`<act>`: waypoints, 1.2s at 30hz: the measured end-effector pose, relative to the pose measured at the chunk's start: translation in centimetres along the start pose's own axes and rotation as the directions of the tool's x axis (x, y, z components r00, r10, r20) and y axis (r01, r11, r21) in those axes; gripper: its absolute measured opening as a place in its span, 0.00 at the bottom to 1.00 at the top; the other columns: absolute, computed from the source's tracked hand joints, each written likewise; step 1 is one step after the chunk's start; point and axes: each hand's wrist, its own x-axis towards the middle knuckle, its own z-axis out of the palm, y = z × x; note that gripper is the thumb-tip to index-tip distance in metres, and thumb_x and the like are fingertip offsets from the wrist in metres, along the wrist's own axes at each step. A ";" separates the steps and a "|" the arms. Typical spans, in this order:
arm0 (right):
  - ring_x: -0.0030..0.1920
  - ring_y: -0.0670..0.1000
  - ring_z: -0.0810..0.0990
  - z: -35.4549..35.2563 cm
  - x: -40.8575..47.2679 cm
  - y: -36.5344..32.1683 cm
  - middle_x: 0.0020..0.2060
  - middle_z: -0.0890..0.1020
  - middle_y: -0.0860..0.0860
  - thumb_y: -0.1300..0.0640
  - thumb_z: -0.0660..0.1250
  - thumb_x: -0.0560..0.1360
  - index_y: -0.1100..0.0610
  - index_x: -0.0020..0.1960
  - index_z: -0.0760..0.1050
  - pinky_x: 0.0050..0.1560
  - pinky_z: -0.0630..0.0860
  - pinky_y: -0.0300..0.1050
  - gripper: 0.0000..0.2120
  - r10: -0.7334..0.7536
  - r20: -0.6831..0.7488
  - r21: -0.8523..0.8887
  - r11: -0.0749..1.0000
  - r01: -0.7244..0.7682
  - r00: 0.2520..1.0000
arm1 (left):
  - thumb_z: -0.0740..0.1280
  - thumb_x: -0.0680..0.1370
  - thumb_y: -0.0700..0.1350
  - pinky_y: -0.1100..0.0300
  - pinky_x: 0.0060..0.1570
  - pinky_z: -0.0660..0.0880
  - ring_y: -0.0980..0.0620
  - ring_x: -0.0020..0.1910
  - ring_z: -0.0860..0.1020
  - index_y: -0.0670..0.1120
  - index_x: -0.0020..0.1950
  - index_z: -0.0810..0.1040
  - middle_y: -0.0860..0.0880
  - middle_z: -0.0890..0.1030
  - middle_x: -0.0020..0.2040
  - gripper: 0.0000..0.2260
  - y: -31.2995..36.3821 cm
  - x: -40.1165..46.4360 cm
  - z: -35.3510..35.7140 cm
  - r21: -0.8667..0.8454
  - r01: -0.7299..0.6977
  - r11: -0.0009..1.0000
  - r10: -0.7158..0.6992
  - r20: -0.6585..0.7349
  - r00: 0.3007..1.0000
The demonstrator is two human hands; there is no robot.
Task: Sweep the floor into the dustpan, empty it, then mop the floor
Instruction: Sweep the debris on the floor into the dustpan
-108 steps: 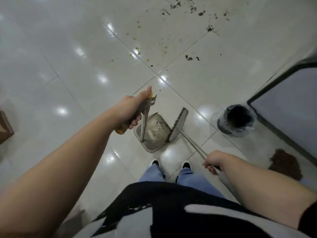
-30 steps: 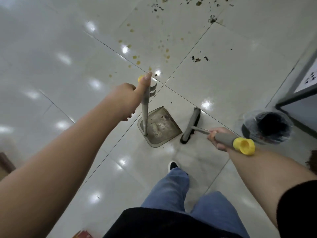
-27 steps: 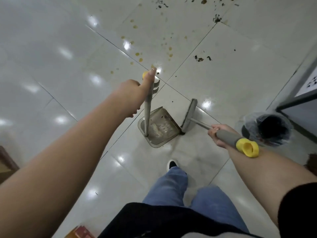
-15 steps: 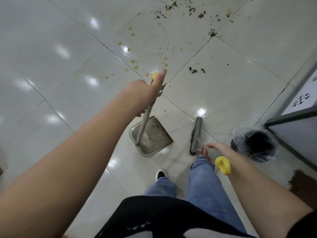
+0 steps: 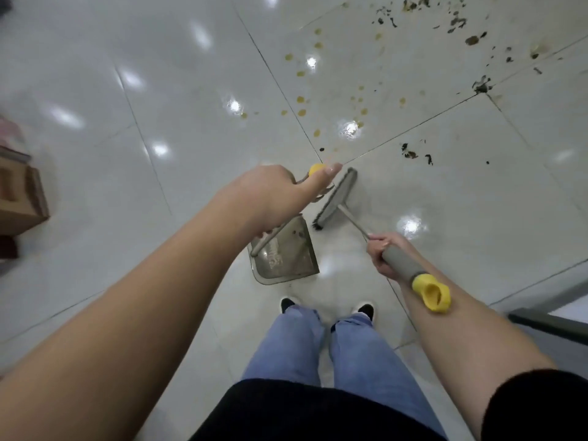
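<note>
My left hand (image 5: 280, 195) grips the top of the long upright handle of a grey dustpan (image 5: 286, 253), thumb laid along its yellow tip. The pan sits on the white tiled floor just ahead of my shoes, with pale debris inside. My right hand (image 5: 380, 253) holds the grey grip of a broom, whose yellow end cap lies against my forearm. The broom head (image 5: 335, 198) is on the floor to the right of the pan's far end. Dark crumbs (image 5: 413, 154) and yellow-brown spots (image 5: 302, 106) lie scattered on the tiles beyond.
A brown cardboard box (image 5: 22, 198) stands at the left edge. A dark frame edge (image 5: 547, 323) runs along the right side near my right arm. More dark debris (image 5: 471, 39) lies at the top right.
The view has swung left, so the lined bin has left the picture. The broom head has moved forward, level with the pan's far end. Both hands keep their holds.
</note>
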 end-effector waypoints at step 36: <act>0.14 0.44 0.71 12.2 1.7 -26.6 0.22 0.71 0.50 0.61 0.56 0.80 0.60 0.34 0.66 0.16 0.69 0.29 0.15 0.166 -0.370 -0.776 0.486 -0.402 0.914 | 0.55 0.67 0.74 0.63 0.24 0.65 0.51 0.21 0.67 0.44 0.30 0.70 0.49 0.69 0.25 0.32 5.4 12.5 -10.3 -0.425 0.383 0.820 -0.396 0.061 0.916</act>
